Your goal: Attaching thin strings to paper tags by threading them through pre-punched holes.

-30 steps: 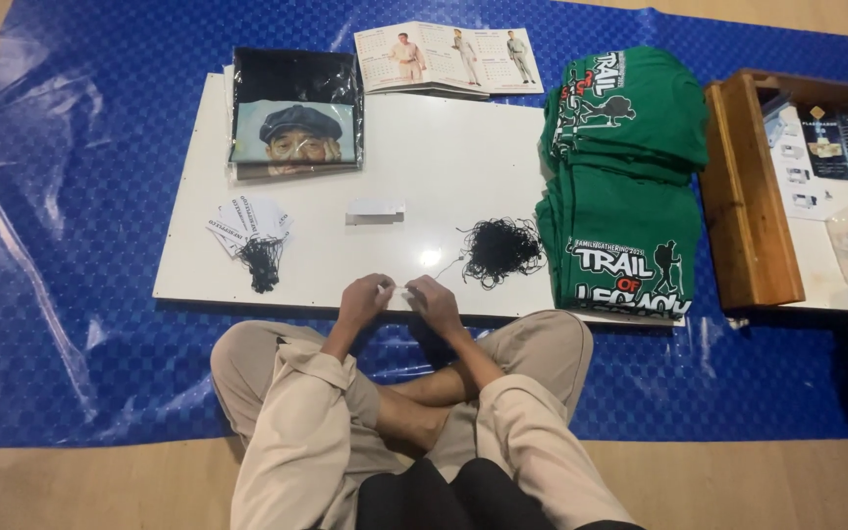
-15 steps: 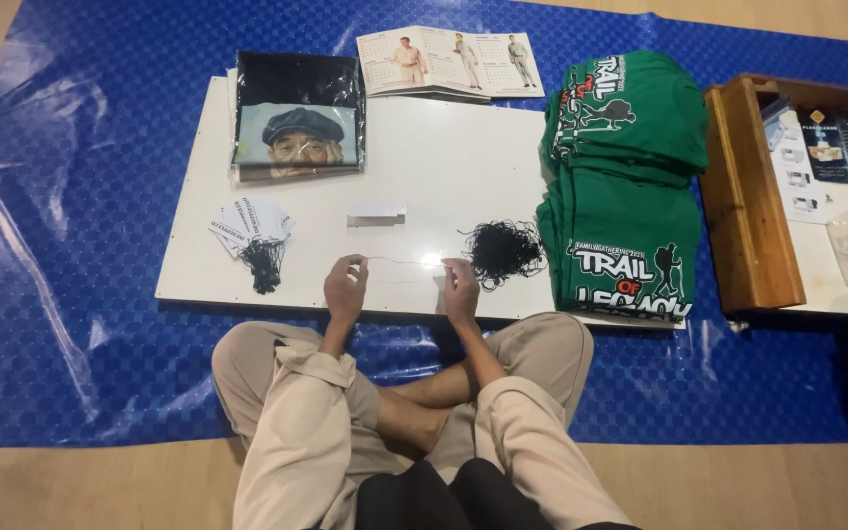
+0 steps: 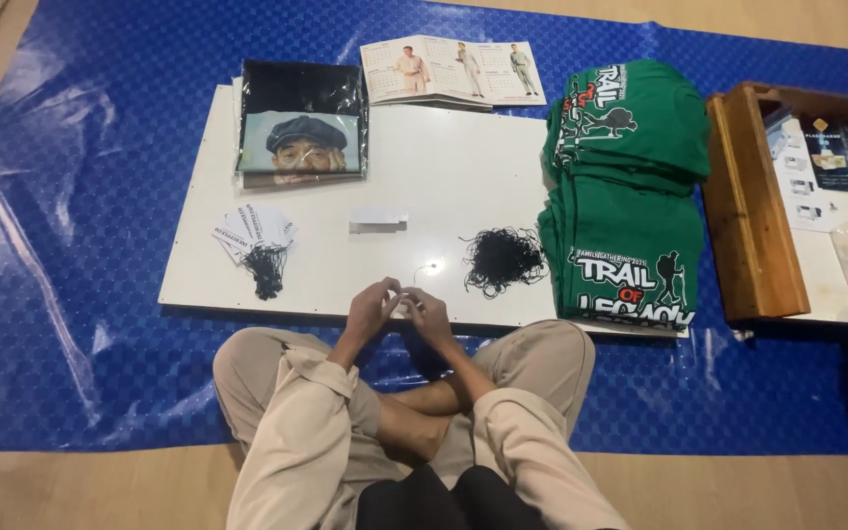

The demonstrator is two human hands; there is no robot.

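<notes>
**Both hands pinch a small tag at the board's near edge**

The left hand [image 3: 373,310] and right hand [image 3: 428,316] meet fingertip to fingertip over the near edge of the white board [image 3: 463,177], pinching a small white tag [image 3: 402,304]; whether a thread is in the grip is too small to tell. Just beyond, within easy reach, a tangle of black strings [image 3: 503,260] lies to the right and a fanned bunch of strung tags [image 3: 255,236] to the left, seemingly supply and finished pile. Farther off sit a small white strip [image 3: 378,220], folded green shirts [image 3: 626,196], a bagged dark shirt [image 3: 302,123] and an open booklet [image 3: 453,71].
</notes>
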